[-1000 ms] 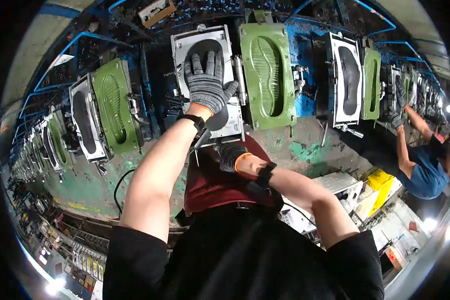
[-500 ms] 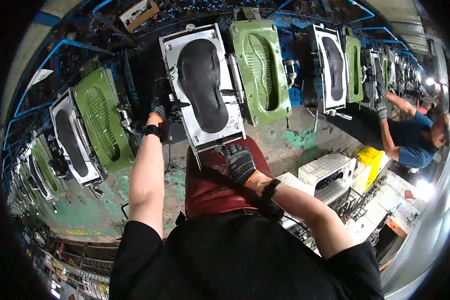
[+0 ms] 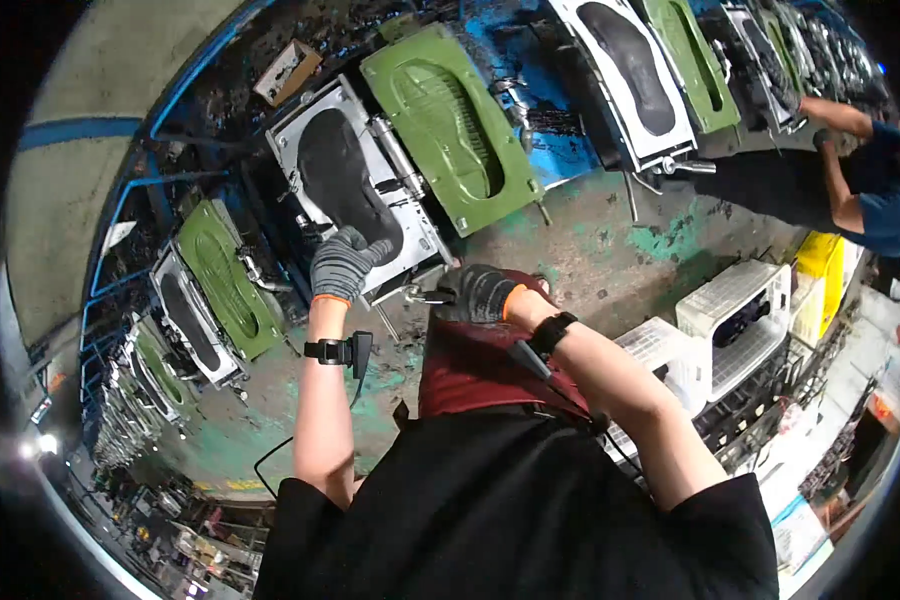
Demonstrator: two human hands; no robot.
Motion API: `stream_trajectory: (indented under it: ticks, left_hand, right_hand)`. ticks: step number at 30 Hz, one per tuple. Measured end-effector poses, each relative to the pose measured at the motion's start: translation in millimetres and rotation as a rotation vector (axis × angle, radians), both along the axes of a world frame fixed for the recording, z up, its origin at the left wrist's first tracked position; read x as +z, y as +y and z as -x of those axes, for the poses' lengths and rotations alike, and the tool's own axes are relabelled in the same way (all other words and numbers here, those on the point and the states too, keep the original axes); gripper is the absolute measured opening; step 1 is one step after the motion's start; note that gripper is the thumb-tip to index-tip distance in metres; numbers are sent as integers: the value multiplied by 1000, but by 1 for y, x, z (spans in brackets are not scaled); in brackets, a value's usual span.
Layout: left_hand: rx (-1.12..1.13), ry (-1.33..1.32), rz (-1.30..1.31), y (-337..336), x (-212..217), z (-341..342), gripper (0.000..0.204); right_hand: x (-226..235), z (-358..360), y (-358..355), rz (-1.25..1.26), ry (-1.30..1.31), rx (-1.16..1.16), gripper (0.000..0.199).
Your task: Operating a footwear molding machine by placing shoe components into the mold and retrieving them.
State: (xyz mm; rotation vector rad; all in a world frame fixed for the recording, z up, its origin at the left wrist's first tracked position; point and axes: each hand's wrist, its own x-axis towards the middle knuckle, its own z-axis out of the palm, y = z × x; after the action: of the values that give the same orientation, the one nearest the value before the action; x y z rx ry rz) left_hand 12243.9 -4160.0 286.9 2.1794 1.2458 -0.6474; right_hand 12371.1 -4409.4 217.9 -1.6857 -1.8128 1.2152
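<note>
My left hand (image 3: pixel 346 266), in a grey striped glove, lies at the near end of the black shoe sole (image 3: pixel 338 165), thumb apart from the fingers. The sole sits in the silvery-white mould half (image 3: pixel 413 235). Beside it, joined by a hinge, stands the green mould half (image 3: pixel 455 130) with a sole-shaped hollow. My right hand (image 3: pixel 482 295), in a darker glove, is closed on a metal handle (image 3: pixel 425 295) by the mould's near edge. Its fingertips are partly hidden.
More paired moulds (image 3: pixel 232 280) line up to the left, others (image 3: pixel 640 80) to the right. A co-worker's arm (image 3: pixel 838 180) reaches to a mould at the far right. White plastic crates (image 3: pixel 735 325) and a yellow crate (image 3: pixel 818 280) stand at right. A small box (image 3: pixel 288 72) lies behind.
My left hand has moved from the mould's left side onto the near end of the sole. My right hand stays by the near-edge handle. The whole view has turned and shifted.
</note>
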Motion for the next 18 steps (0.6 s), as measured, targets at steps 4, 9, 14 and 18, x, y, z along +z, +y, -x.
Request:
stream_trajectory:
  ticks: [4,9,14,18]
  left_hand:
    - [-191,143,-86,0,-13,-22,71]
    - [-260,203,-503,-55,-18,-87,57]
    - [-109,-373,345,-356,4,-303,34]
    - [-865,-57,787,-658,47,-467,41]
  right_hand:
    - [42,-79,-136,350,132,-580,44]
    - [-44,-121,-448,432,-178,-1120,54]
    - [-24,-163,-689,761,-47,-1324,58]
    - [-51,-143,-869,535,-312,-1622,35]
